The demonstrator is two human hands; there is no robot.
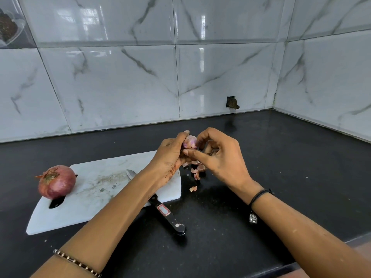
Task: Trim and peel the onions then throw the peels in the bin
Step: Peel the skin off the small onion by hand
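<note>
A small, partly peeled purple onion is held up above the black counter. My left hand grips it from the left, fingers curled round it. My right hand pinches at its right side with thumb and fingers. Below the hands, several pink peel scraps lie on the counter by the board's right edge. A whole unpeeled red onion rests on the left end of the white cutting board. A black-handled knife lies across the board's right corner, partly hidden by my left forearm.
The black counter runs to marble-tiled walls behind and to the right. A small hole is in the back wall tile. The counter's front edge shows at lower right. No bin is in view.
</note>
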